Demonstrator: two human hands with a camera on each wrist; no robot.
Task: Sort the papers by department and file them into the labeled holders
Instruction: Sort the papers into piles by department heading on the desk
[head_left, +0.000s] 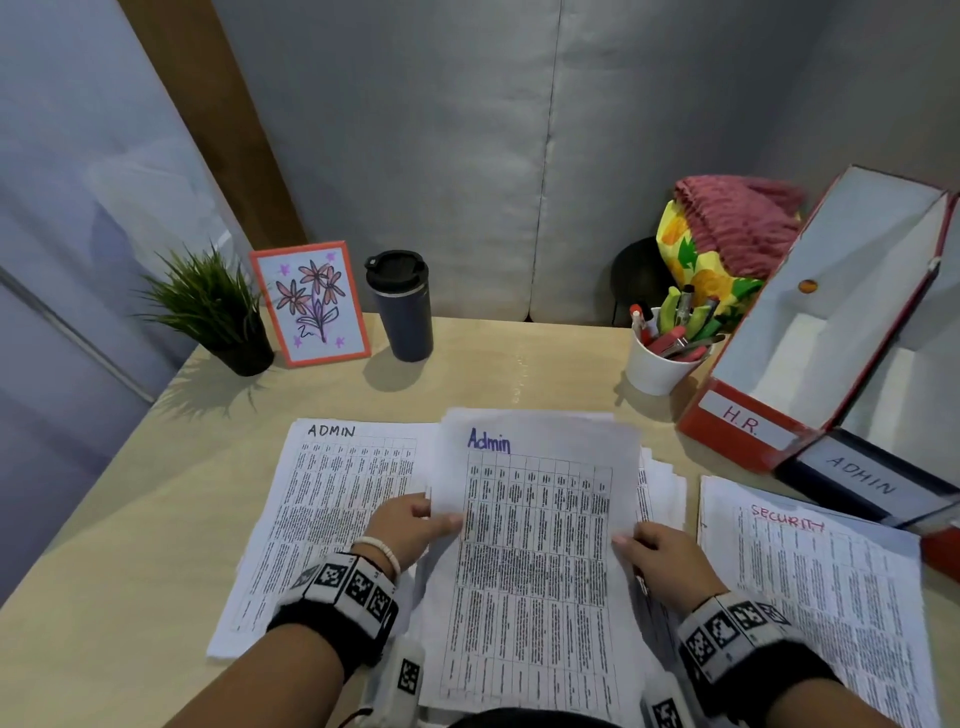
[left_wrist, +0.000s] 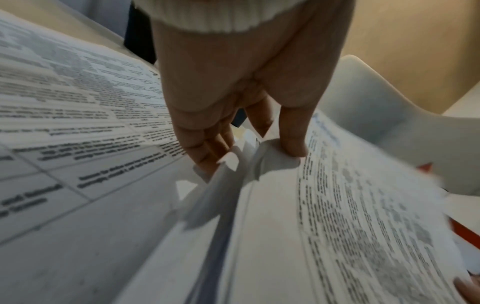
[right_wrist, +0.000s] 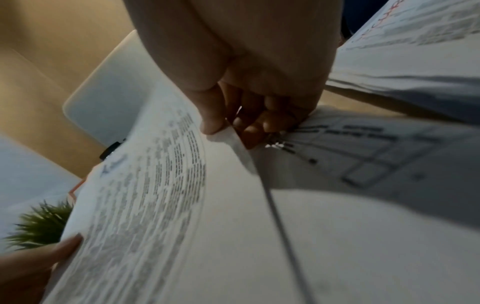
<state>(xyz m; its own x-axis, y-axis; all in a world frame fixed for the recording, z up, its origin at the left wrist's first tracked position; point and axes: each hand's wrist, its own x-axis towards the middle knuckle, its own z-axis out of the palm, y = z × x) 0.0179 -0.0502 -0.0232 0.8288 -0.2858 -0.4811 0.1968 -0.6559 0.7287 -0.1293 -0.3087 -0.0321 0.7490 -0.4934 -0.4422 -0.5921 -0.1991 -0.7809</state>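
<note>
The desk (head_left: 156, 499) is carrying everything, and the held Admin sheet (head_left: 535, 545) is serving as the landmark. Beyond and to the right of that sheet the red H.R. holder (head_left: 748, 421) is standing open, with the dark ADMIN holder (head_left: 862, 483) just beside it on the near side. Left of the sheet the ADMIN pile (head_left: 332, 504) is lying flat; right of it the SECURITY pile (head_left: 810, 582) is lying; under it an unsorted stack (head_left: 665, 483) is fanning out.

The left hand (head_left: 410, 530) is pinching the sheet's left edge, thumb on top, and the right hand (head_left: 665, 561) is gripping the right edge. The right wrist view is blurred, so the right hand may be holding more than one page.

Since the heading is reading Admin, the sheet is probably heading for the left pile. Doing it well is meaning keeping both edges level, checking that only one page is coming up, then squaring its top corners onto the pile so the heading is staying readable.
</note>
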